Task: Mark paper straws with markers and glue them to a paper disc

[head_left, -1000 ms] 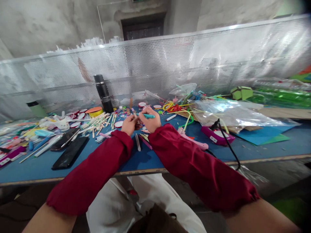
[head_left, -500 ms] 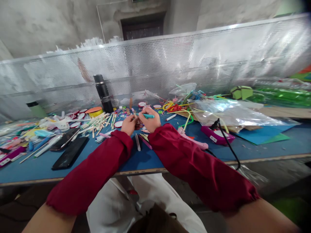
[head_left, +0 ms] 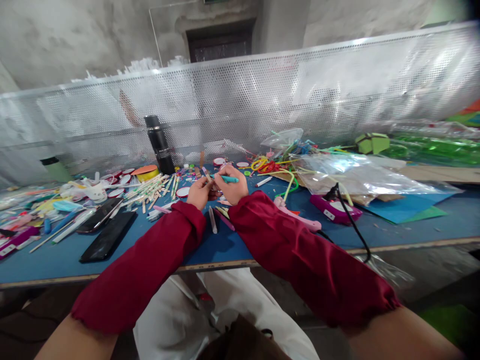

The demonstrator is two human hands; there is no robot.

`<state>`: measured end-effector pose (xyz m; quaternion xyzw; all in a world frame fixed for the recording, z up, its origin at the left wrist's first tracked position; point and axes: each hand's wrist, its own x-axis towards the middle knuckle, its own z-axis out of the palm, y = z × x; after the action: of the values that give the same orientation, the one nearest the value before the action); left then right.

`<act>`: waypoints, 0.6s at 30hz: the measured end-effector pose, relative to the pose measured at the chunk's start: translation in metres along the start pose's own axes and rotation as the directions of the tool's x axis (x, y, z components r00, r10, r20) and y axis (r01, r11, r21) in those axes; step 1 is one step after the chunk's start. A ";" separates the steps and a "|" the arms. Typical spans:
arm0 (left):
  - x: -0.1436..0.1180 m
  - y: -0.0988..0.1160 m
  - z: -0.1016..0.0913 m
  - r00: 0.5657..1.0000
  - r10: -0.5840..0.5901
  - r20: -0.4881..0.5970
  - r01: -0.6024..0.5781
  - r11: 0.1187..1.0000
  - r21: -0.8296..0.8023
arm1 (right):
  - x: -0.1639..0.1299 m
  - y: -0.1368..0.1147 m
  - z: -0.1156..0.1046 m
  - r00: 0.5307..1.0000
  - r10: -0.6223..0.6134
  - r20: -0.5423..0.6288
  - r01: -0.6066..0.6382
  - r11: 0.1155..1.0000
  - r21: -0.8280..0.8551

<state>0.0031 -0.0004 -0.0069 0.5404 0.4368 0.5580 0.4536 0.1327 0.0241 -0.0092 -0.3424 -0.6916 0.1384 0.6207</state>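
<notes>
A perforated metal panel point(head_left: 240, 105) stands upright beyond the left hand point(head_left: 200, 192) and the right hand point(head_left: 234, 189). Beneath both hands lies a blue tabletop point(head_left: 223, 250), crowded on either side of them. A clear plastic bag point(head_left: 375, 172) is spread well to the right of the right hand, partly over blue sheets point(head_left: 407, 207). A black flask point(head_left: 162, 150) stands beyond and to the left of the left hand, tilted in this view. A black phone point(head_left: 108, 237) lies flat, nearer the wearer and well left of the left hand. A purple box point(head_left: 335, 210) with a black cable sits right of the right hand; a pink corded tool point(head_left: 300, 217) lies between the two. Loose wooden sticks point(head_left: 152, 187) are heaped left of the left hand. The right hand is closed around a teal marker point(head_left: 230, 179), which slants across its fingers toward the left hand. The left hand pinches a narrow stick point(head_left: 206, 174), its pale purple end projecting beyond the fingertips. The hands are close together; whether the marker's tip touches the stick cannot be determined.
</notes>
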 end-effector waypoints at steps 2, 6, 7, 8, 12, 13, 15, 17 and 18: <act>0.000 0.000 0.000 1.000 -0.006 -0.007 0.006 1.000 -0.003 | 0.000 -0.002 -0.001 1.000 -0.005 -0.012 0.005 1.000 0.003; 0.000 0.000 0.000 1.000 -0.001 -0.012 0.001 1.000 0.009 | 0.000 -0.003 -0.001 1.000 -0.003 0.025 0.004 1.000 -0.009; 0.000 -0.001 0.000 1.000 0.004 -0.010 -0.004 1.000 0.010 | 0.000 -0.002 -0.001 0.999 0.000 0.033 0.000 1.000 -0.011; -0.001 -0.001 0.000 1.000 0.008 -0.007 -0.008 1.000 0.012 | 0.000 -0.002 0.000 0.999 0.004 0.037 -0.004 1.000 -0.011; -0.001 -0.001 0.000 1.000 0.005 -0.006 -0.005 1.000 0.026 | 0.000 -0.001 0.000 1.000 0.001 0.028 -0.001 1.000 -0.003; -0.001 -0.001 -0.001 1.000 0.003 -0.010 -0.003 1.000 0.027 | 0.000 -0.002 0.000 1.000 -0.003 0.028 0.004 1.000 -0.003; -0.001 -0.001 -0.001 1.000 0.002 -0.012 -0.002 1.000 0.025 | 0.000 -0.003 -0.001 0.999 -0.007 0.034 0.007 1.000 -0.008; 0.000 -0.002 -0.001 1.000 0.004 -0.009 -0.003 1.000 0.026 | 0.000 -0.004 -0.001 0.999 -0.001 0.042 0.001 1.000 -0.012; 0.000 -0.002 -0.002 1.000 0.004 -0.005 -0.003 1.000 0.028 | 0.000 -0.005 -0.001 0.999 0.003 0.043 -0.002 1.000 -0.013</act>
<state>0.0015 0.0001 -0.0091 0.5460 0.4447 0.5541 0.4440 0.1323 0.0201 -0.0061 -0.3444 -0.7052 0.1420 0.6033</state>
